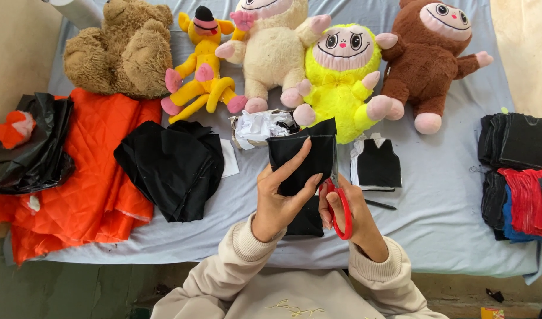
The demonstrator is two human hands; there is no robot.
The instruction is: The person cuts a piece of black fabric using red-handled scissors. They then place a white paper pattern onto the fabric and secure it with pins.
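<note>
My left hand (281,195) pinches a folded piece of black fabric (300,155) and holds it up above the table. My right hand (353,215) grips red-handled scissors (340,204), their blades running up along the fabric's right edge. More black cloth (306,223) lies under my hands. A small black vest-shaped piece on a white pattern (375,164) rests just right of the scissors.
A row of plush toys lines the back: brown bear (120,50), small yellow toy (203,65), cream monkey (271,53), yellow monkey (342,82), brown monkey (427,65). Orange quilted cloth (93,171) and a black pile (173,168) lie left; stacked pieces (519,171) right.
</note>
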